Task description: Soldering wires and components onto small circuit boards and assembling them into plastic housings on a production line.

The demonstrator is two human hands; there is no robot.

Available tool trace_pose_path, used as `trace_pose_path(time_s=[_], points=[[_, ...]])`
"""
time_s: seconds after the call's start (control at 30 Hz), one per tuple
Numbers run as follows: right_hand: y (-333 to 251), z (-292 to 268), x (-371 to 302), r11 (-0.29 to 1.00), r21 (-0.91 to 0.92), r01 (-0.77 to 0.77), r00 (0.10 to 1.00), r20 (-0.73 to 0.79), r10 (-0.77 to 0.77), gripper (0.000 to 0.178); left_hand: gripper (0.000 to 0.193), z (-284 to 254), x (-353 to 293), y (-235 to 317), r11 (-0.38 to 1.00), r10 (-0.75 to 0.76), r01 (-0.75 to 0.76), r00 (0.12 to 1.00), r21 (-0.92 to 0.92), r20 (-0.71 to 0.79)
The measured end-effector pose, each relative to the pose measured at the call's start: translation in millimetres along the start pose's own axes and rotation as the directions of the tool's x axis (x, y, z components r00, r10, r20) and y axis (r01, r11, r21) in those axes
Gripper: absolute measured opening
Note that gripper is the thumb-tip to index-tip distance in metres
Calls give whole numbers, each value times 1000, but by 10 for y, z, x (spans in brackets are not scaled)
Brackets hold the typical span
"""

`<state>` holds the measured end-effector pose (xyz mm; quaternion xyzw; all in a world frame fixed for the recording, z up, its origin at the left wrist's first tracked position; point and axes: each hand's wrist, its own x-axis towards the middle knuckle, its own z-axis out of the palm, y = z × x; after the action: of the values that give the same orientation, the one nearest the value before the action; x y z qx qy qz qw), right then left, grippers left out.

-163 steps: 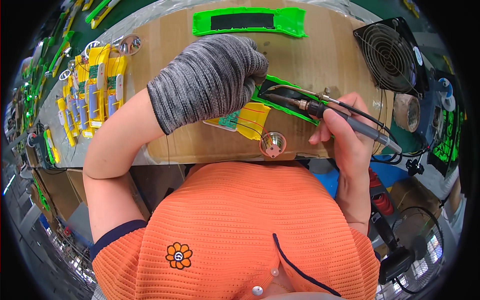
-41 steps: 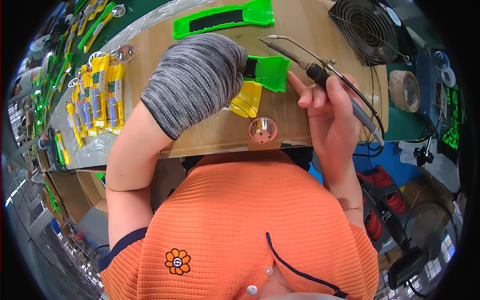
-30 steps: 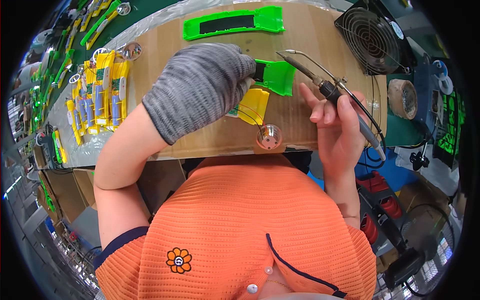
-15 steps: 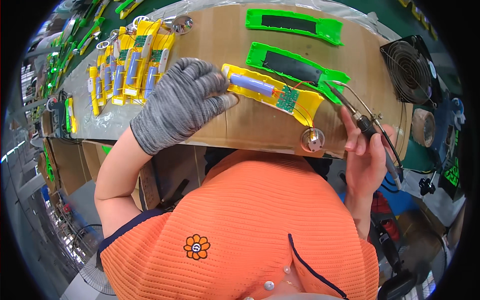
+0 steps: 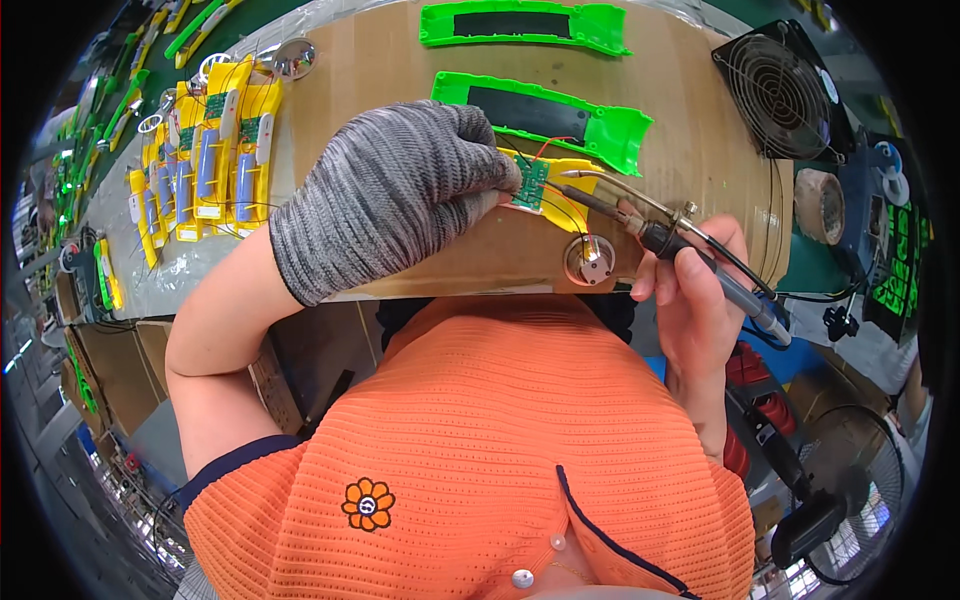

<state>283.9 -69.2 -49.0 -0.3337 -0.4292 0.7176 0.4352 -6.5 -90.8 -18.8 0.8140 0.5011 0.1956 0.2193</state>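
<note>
My left hand [image 5: 400, 195], in a grey knitted glove, covers much of a yellow plastic housing [image 5: 572, 212]. Its fingertips are pinched together at the left edge of the green circuit board [image 5: 528, 184]; what they grip is hidden. A red wire [image 5: 548, 146] arcs from the green housing [image 5: 612, 135] with a dark panel toward that spot. Bare and closed, my right hand [image 5: 700, 290] holds a soldering iron [image 5: 665, 240] with a thin metal tube [image 5: 630, 190] alongside. The iron's tip points left, close to the board. Wires join the board to a round metal disc [image 5: 590, 260].
Behind lies a second green housing [image 5: 520, 25]. Several yellow housings [image 5: 210, 150] with blue cells and boards are grouped at left. A black fan [image 5: 785, 95] stands at far right, near a tape roll [image 5: 820, 205]. Cardboard [image 5: 690, 130] covers the worktop.
My left hand has moved right from the housing's end to the circuit board, covering the blue cell. The soldering iron has come left to the board. The view has shifted.
</note>
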Motion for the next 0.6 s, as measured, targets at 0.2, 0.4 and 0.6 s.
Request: trace_pose_path(time_s=[0.2, 0.4, 0.6], points=[[-41, 4, -11, 997, -71, -38, 999, 33, 41, 17, 14, -10, 69, 59, 999, -4, 4, 1000, 45, -2], [-42, 25, -17, 989, -135, -66, 995, 67, 76, 17, 15, -16, 101, 81, 997, -42, 39, 999, 70, 35], [-19, 48, -22, 987, -148, -63, 996, 57, 72, 17, 14, -13, 119, 81, 996, -26, 23, 999, 84, 39]])
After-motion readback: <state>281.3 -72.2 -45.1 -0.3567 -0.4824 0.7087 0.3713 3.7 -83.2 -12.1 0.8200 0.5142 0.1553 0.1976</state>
